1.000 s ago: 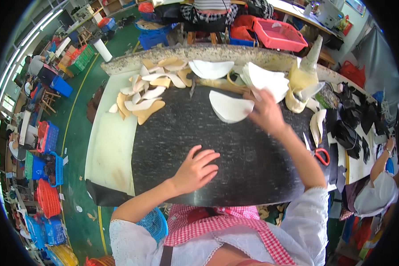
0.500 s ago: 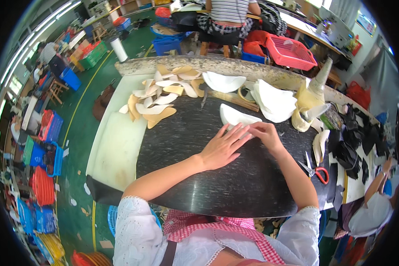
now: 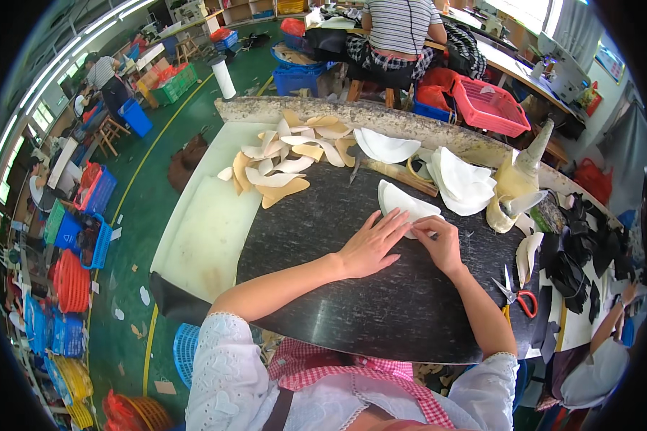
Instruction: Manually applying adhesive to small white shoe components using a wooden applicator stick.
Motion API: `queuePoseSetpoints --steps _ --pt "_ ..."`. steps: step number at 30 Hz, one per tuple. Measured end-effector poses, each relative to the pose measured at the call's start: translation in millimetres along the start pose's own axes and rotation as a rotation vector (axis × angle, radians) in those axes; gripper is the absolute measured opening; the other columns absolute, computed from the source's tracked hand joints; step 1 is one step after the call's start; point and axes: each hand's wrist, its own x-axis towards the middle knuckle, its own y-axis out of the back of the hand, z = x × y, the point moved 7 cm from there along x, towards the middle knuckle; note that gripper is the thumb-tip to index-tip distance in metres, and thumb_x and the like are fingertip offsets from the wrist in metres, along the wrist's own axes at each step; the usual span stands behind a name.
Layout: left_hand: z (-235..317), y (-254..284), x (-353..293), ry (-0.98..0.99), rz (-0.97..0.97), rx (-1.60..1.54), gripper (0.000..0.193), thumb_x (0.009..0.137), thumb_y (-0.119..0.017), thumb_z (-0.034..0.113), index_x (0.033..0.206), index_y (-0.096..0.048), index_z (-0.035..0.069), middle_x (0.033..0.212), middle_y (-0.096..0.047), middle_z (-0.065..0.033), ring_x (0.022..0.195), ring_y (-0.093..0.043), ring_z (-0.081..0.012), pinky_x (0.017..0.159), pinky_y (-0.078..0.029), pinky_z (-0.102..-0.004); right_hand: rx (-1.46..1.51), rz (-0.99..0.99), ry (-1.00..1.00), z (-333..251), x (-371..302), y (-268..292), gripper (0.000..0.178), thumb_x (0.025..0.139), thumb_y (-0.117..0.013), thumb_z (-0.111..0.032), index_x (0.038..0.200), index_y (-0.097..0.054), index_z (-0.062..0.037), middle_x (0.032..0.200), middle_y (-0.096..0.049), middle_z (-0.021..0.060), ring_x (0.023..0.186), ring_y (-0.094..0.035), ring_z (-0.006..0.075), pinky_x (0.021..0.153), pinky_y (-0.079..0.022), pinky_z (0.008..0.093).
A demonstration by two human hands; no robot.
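A white crescent-shaped piece (image 3: pixel 402 200), made of layers lying together, rests on the black work surface (image 3: pixel 323 237). My left hand (image 3: pixel 370 248) lies across its lower edge, fingers stretched out and pressing down flat. At the right end of that edge my right hand (image 3: pixel 441 246) is closed, thumb and fingertips pinched on the white piece. The fingers partly cover the edge there. Beyond it sit a stack of white pieces (image 3: pixel 461 182) and another white crescent piece (image 3: pixel 386 146). A wooden strip (image 3: pixel 402 175) and a roll of tape (image 3: pixel 415 169) lie between them.
Beige and white cut pieces (image 3: pixel 284 158) are heaped at the back left. Scissors with red handles (image 3: pixel 526 304) lie to the right, near a cream-coloured container with a cone (image 3: pixel 510 183). Black scraps (image 3: pixel 571 258) cover the far right. A co-worker's arm (image 3: pixel 611 316) shows there.
The whole view has shifted, so the table appears further right and lower. Both hands remain on the white piece; the right fingers are drawn in more tightly at its edge.
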Motion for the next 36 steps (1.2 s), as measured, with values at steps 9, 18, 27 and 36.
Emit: queuePoseSetpoints --steps 9,18,27,36 --pt "5 -16 -4 -0.060 -0.105 0.118 0.059 0.094 -0.053 0.034 0.145 -0.034 0.010 0.155 -0.023 -0.0092 0.145 -0.018 -0.0250 0.114 -0.016 -0.0559 0.799 0.224 -0.517 63 -10 16 0.013 0.091 -0.065 -0.015 0.094 -0.068 -0.0033 0.081 -0.063 -0.0033 0.071 -0.053 0.0044 0.065 -0.040 0.0201" --pt "-17 24 4 -0.039 0.061 -0.005 0.043 0.090 -0.058 0.022 0.130 -0.051 0.007 0.140 -0.044 -0.0121 0.133 -0.039 -0.0244 0.111 -0.022 -0.0528 -0.261 -0.108 0.439 -82 -68 18 0.015 0.084 -0.067 -0.011 0.096 -0.064 -0.0028 0.095 -0.067 0.0104 0.081 -0.065 0.0207 0.070 -0.052 0.0327" --pt "-240 74 4 0.457 0.125 0.473 0.032 0.080 -0.053 -0.002 0.106 -0.067 0.010 0.105 -0.065 -0.0082 0.109 -0.057 -0.0260 0.105 -0.031 -0.0484 -0.145 -0.230 0.303 -95 -113 -24 0.014 0.078 -0.071 -0.014 0.087 -0.063 -0.0060 0.110 -0.063 0.0086 0.095 -0.061 0.0266 0.082 -0.050 0.0377" --pt "-78 127 -32 0.127 0.705 -2.145 0.015 0.089 -0.043 0.015 0.091 -0.054 0.006 0.069 -0.046 -0.0004 0.069 -0.047 -0.0157 0.073 -0.039 -0.0299 0.031 -0.128 0.170 -97 -105 -3 0.029 0.081 -0.066 -0.004 0.109 -0.063 -0.0062 0.119 -0.059 0.0126 0.097 -0.061 0.0300 0.082 -0.050 0.0380"
